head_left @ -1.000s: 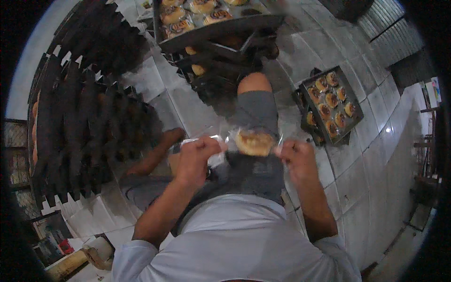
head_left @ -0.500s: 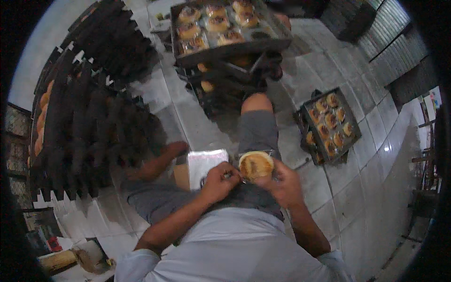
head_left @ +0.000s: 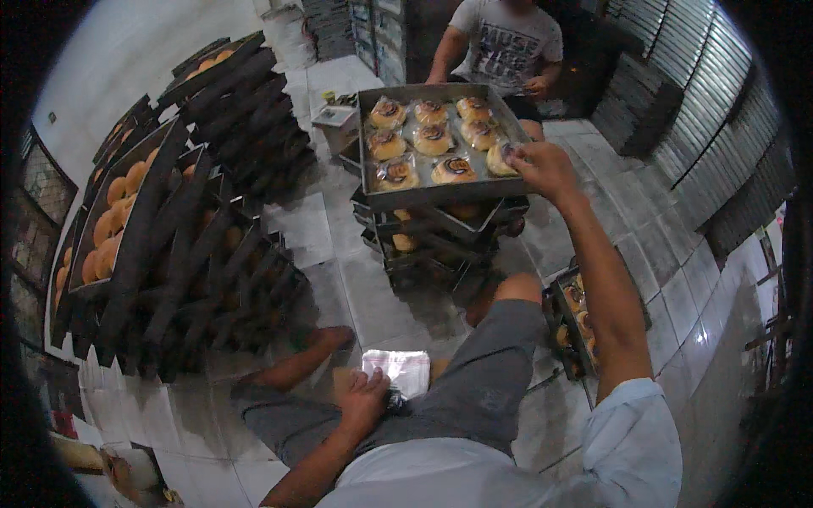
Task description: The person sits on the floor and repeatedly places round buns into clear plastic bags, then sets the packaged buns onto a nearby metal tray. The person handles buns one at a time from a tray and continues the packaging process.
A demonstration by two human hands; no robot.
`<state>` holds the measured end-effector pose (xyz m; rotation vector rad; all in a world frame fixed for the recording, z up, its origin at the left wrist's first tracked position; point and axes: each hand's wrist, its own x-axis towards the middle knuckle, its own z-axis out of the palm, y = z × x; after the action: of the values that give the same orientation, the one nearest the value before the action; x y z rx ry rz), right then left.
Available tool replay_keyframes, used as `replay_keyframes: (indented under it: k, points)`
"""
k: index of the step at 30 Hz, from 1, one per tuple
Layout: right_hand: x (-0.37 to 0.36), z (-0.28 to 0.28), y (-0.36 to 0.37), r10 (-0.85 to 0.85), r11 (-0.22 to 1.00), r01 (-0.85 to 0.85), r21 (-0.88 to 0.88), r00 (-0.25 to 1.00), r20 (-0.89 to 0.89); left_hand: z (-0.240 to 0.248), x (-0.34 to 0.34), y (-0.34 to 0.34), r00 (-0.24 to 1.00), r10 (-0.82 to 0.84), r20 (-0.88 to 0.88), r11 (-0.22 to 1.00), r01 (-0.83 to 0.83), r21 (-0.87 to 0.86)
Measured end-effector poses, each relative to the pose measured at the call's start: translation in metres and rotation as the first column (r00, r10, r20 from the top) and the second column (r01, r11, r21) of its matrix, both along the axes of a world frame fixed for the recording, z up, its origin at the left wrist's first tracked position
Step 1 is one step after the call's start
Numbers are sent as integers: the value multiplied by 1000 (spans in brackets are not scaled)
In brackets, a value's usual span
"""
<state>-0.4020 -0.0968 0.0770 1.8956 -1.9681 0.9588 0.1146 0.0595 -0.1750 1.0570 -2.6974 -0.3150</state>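
Observation:
My right hand [head_left: 544, 169] reaches far forward over a dark metal tray [head_left: 440, 196], its fingers closed on a round bun [head_left: 500, 159] at the tray's right edge. Rows of similar buns in clear wrappers, with dark swirled tops, fill that tray, such as a wrapped bun [head_left: 434, 140] in its middle. Down in my lap, my left hand [head_left: 364, 405] rests its fingers on a stack of clear plastic bags [head_left: 408, 371]. The fingers of that hand lie stretched over the left part of the stack.
Under the tray stand several crosswise-stacked trays [head_left: 440, 245]. Tall stacks of dark trays [head_left: 195, 245] holding plain buns rise on the left. On the right floor sits another tray [head_left: 566, 317] of buns, partly behind my arm. A person [head_left: 508, 51] stands beyond the tray.
My right hand has carried the bun from my lap forward to the tray, at its right side. My left hand has moved from beside the bun onto the bags. The view has tilted up.

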Motion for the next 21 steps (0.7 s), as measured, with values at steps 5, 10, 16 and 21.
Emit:
replay_keyframes:
  k: [5,10,16,21]
  points:
    - [179,-60,23,-304,771,-621,142,-163,939,-23,18,10,999,-11,41,1000,11,0]
    - [200,-126,-96,-309,934,-348,76,-685,660,-12,14,3,993,-93,72,995,94,-20]
    - [220,-125,-99,-10,966,197,169,-623,782,-9,14,-11,997,-81,12,997,81,-17]
    - [160,-136,26,45,945,297,134,-527,849,2,8,-8,992,-122,-8,984,120,-131]
